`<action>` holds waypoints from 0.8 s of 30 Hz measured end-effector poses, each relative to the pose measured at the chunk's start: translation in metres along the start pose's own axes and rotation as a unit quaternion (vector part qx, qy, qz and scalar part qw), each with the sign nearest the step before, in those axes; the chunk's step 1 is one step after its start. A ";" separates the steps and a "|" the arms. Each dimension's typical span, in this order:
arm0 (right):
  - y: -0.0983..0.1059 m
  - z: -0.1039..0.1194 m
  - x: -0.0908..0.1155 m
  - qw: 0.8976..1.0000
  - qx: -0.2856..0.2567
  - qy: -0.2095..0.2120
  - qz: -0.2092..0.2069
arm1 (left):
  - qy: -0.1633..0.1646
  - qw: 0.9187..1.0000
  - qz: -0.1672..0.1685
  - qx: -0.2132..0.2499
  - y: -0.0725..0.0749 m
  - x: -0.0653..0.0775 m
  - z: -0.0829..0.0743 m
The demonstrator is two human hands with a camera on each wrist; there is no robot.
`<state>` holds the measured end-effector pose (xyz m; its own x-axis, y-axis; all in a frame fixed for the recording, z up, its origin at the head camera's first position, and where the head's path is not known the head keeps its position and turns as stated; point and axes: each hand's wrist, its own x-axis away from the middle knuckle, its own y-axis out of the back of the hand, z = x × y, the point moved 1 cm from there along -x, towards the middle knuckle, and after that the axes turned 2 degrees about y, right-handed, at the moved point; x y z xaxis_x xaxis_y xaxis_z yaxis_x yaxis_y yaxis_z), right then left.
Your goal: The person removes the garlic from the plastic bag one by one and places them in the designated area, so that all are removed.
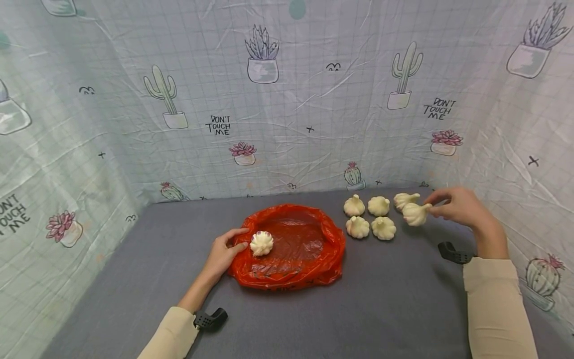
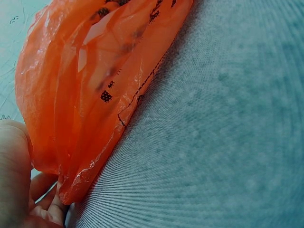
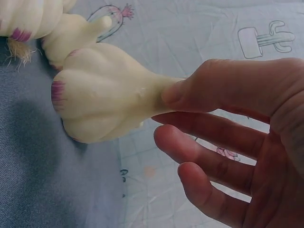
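Observation:
My right hand (image 1: pixel 459 207) pinches a garlic bulb (image 3: pixel 104 95) by its stem between thumb and forefinger, the other fingers loosely bent. In the head view that bulb overlaps another garlic bulb (image 1: pixel 403 199) behind it. On the left, my left hand (image 1: pixel 222 253) holds the side of a red plastic bag (image 1: pixel 334 249), thumb at the rim and fingers against its outer wall. The bag lies with its mouth spread wide and facing up. Inside it, close to my left thumb, sits a garlic bulb (image 1: pixel 262 243) with its purple-marked root end showing.
Several more garlic bulbs (image 1: pixel 357 227) stand grouped right of the bag on the grey tabletop (image 1: pixel 358 309). A cactus-print cloth (image 1: pixel 287 109) hangs behind the table and along both sides. Black wrist devices (image 1: pixel 455 253) are worn on both arms.

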<state>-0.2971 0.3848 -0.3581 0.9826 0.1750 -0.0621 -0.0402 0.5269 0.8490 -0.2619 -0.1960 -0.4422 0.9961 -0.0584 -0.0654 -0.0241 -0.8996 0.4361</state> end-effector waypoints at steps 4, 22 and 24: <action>-0.001 -0.001 -0.001 1.000 0.007 0.001 0.006 | -0.002 1.000 -0.001 0.002 0.000 -0.001 0.001; -0.004 -0.001 0.000 0.999 0.000 0.004 0.036 | -0.019 1.000 -0.008 -0.003 -0.002 -0.007 0.011; -0.004 -0.001 0.000 0.999 0.001 0.003 0.040 | -0.021 1.000 -0.011 -0.003 -0.003 -0.011 0.020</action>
<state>-0.2971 0.3832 -0.3620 0.9753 0.2209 0.0025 -0.1177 0.5099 0.8522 -0.2740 -0.2012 -0.4605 0.9919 -0.0578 -0.1128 -0.0024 -0.8984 0.4392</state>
